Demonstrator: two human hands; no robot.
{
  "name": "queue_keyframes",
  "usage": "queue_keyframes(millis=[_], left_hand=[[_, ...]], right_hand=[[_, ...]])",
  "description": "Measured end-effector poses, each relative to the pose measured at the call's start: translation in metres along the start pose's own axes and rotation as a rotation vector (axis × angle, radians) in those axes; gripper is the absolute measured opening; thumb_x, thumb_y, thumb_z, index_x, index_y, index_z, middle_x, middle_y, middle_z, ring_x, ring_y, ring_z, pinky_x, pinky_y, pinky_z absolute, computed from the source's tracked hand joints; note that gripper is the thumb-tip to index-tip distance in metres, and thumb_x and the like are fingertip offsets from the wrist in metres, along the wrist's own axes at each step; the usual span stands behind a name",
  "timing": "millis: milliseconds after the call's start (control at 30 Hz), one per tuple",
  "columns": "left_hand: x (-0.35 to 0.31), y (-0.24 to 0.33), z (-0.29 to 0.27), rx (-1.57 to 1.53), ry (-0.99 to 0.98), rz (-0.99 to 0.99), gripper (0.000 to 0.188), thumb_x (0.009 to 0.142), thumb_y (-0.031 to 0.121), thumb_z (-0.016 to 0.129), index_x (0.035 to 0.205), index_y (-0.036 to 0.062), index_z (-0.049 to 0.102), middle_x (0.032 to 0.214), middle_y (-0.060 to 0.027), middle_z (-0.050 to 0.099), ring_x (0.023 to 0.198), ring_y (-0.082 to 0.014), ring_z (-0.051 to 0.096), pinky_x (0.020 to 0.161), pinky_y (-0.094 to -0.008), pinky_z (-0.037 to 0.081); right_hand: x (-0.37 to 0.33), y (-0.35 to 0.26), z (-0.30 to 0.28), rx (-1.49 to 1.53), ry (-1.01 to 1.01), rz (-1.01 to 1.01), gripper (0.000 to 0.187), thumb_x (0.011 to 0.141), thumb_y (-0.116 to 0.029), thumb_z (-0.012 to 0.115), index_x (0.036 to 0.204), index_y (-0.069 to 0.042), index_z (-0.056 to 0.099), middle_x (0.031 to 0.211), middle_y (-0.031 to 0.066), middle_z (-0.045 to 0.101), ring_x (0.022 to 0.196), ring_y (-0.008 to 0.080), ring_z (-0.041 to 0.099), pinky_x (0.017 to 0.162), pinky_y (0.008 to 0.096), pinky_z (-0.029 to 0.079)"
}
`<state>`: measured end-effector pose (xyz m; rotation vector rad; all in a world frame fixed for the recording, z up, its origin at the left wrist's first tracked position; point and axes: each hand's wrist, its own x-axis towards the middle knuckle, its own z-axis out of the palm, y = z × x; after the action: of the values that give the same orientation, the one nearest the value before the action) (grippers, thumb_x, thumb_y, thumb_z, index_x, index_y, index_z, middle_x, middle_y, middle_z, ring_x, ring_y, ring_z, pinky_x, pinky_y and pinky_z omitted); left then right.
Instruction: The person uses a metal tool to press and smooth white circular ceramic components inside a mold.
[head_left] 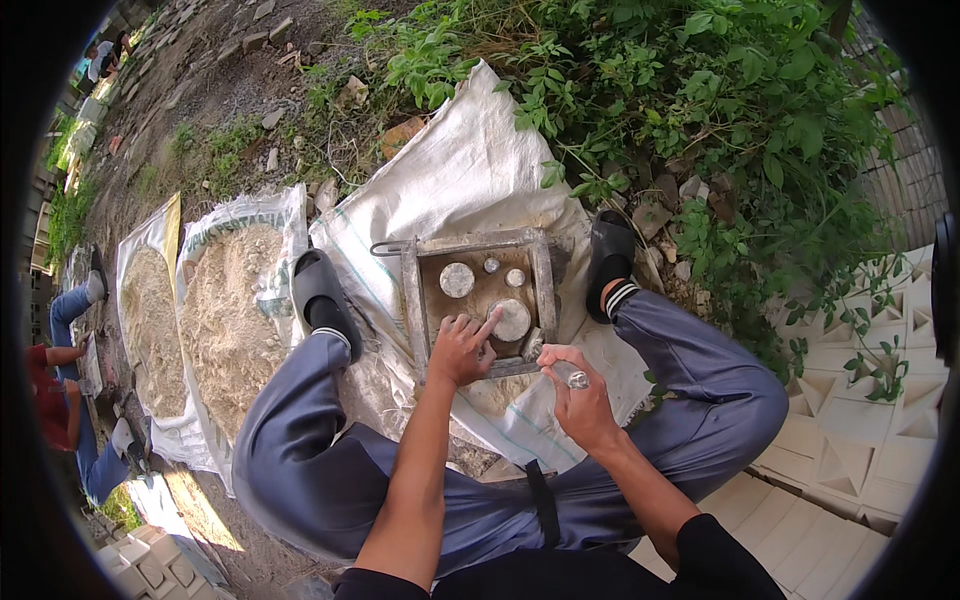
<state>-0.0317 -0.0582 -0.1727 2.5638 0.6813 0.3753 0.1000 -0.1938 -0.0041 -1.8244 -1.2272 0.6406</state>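
Observation:
A square frame (411, 300) filled with brown sand lies between my feet on a white woven sack. In it sit several round pale discs: a large one (512, 320) at the near right, another (457, 281) at the far left, and two small ones (491, 265) at the far side. My left hand (462, 348) is over the near part of the frame, fingers apart, its index finger reaching to the large near disc. My right hand (582, 398) is closed round a small metal hand tool (578, 380). The tool's working end, beside the frame's near right corner, is partly hidden.
Two sacks with heaps of pale sand (235, 290) lie to the left. Leafy plants (720, 100) and stones border the far right. Patterned pale blocks (860, 430) stand at the right. At the left edge sits another person in a red sleeve (52, 385).

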Motion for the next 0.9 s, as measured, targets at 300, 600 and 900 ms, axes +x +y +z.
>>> queue_keyframes(millis=[300,600,900], left_hand=[[-0.006,-0.006,0.004,0.003,0.036,0.014,0.073,0.073,0.02,0.062,0.143,0.015,0.044,0.091,-0.0081,0.063,0.092,-0.0259,0.055,0.086,-0.0416,0.041],[-0.001,-0.004,0.006,0.007,0.02,0.013,0.074,0.073,0.021,0.062,0.144,0.0166,0.042,0.092,-0.0078,0.063,0.093,-0.026,0.055,0.089,-0.0435,0.041],[0.0,0.003,0.0,0.027,-0.004,0.007,0.076,0.069,0.016,0.062,0.143,0.0153,0.045,0.095,-0.0059,0.063,0.093,-0.0242,0.055,0.088,-0.0406,0.041]], right_hand=[[0.014,-0.015,-0.01,-0.016,0.095,-0.035,0.02,0.088,0.014,0.049,0.103,0.001,0.047,0.096,0.0152,0.06,0.096,0.0268,0.064,0.084,0.0349,0.051],[0.013,-0.005,-0.009,0.074,0.167,-0.125,0.026,0.087,0.013,0.052,0.108,-0.001,0.045,0.097,0.0157,0.059,0.09,0.0325,0.064,0.08,0.0363,0.05],[0.011,0.012,-0.014,0.043,0.063,-0.129,0.027,0.086,0.013,0.048,0.106,-0.003,0.044,0.101,0.0156,0.05,0.096,0.0337,0.057,0.086,0.0382,0.046]])
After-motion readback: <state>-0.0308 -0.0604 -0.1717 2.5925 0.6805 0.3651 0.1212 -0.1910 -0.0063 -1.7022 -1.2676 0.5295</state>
